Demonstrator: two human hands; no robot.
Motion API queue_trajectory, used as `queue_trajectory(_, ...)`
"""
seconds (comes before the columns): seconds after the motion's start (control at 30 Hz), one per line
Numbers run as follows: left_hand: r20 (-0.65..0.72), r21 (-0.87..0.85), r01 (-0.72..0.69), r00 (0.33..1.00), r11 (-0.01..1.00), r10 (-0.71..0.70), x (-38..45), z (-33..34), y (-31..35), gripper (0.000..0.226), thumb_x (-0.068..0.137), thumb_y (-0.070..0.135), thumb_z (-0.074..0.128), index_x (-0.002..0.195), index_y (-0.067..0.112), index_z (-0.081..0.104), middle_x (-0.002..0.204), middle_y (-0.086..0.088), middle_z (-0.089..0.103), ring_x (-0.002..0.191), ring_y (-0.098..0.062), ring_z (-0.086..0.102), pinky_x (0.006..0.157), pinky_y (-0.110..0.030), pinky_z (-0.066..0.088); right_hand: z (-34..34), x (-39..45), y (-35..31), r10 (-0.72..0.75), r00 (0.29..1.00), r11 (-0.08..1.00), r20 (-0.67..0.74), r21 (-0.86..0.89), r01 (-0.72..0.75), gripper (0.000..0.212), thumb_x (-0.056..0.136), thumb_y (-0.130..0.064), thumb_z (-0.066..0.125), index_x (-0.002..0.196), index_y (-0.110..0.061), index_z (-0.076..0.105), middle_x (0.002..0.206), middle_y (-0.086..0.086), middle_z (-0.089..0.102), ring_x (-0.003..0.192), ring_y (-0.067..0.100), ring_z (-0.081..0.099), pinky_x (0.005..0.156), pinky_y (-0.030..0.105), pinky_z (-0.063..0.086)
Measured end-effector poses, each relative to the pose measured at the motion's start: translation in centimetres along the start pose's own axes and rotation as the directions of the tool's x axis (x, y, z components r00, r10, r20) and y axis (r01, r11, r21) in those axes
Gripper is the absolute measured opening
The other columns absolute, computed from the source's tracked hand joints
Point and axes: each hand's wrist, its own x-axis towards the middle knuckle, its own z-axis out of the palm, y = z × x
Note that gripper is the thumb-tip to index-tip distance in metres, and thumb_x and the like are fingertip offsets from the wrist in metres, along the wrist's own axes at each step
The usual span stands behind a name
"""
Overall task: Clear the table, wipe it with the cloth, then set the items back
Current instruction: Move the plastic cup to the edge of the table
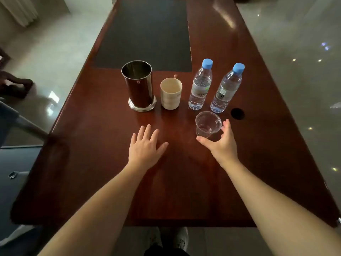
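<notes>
My right hand point(224, 145) is spread wide around the clear plastic cup point(208, 125), thumb just below its base, fingers at its right wall, the grip not yet closed on it. My left hand point(145, 146) lies flat and empty on the table point(92, 172), well left of the cup. Just beyond stand two capped water bottles point(200, 85) point(227, 89); further left a cream mug point(170, 94) and a metal canister point(138, 85). The cup is flimsy: squeezing hard could buckle it, and overreaching could knock the nearer bottle over. I see no cloth.
</notes>
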Motion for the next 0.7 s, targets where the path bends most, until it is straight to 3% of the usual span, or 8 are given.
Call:
queue_trajectory(0.33,0.003,0.100,0.054,0.999,0.994,-0.055,0.3,4.5,-2.3,0.086,0.084,0.080,0.007,0.155,0.032,0.016,0.164,-0.006,0.009,0.151,-0.025,-0.003,0.120,-0.051,-0.001,2.7,2.4,1.3,0.022,0.999,0.989,-0.048,0.147,-0.014,0.122,0.050,-0.072,0.080,0.148,-0.038,0.015,0.152,-0.005,0.037,0.135,0.016,0.041,0.108,0.043,0.039)
queue_trajectory(0.53,-0.067,0.093,0.079,0.995,0.993,-0.073,0.1,4.9,-2.5,0.082,0.086,0.080,0.011,0.154,0.036,0.018,0.164,-0.001,0.012,0.151,-0.020,-0.001,0.121,-0.046,-0.003,4.1,3.1,1.1,-0.004,0.991,0.965,-0.137,0.260,0.039,0.102,0.058,-0.059,0.083,0.142,-0.036,0.029,0.135,-0.016,0.049,0.123,0.002,0.050,0.102,0.026,0.043)
queue_trajectory(0.7,-0.066,0.096,0.079,0.995,0.992,-0.073,0.0,4.7,-2.4,0.081,0.086,0.080,0.012,0.154,0.036,0.019,0.164,-0.001,0.012,0.151,-0.020,-0.001,0.121,-0.045,-0.003,4.4,3.1,1.3,-0.028,0.987,0.962,-0.157,0.265,0.070,0.090,0.062,-0.054,0.081,0.136,-0.032,0.034,0.129,-0.020,0.051,0.120,0.002,0.053,0.096,0.019,0.044)
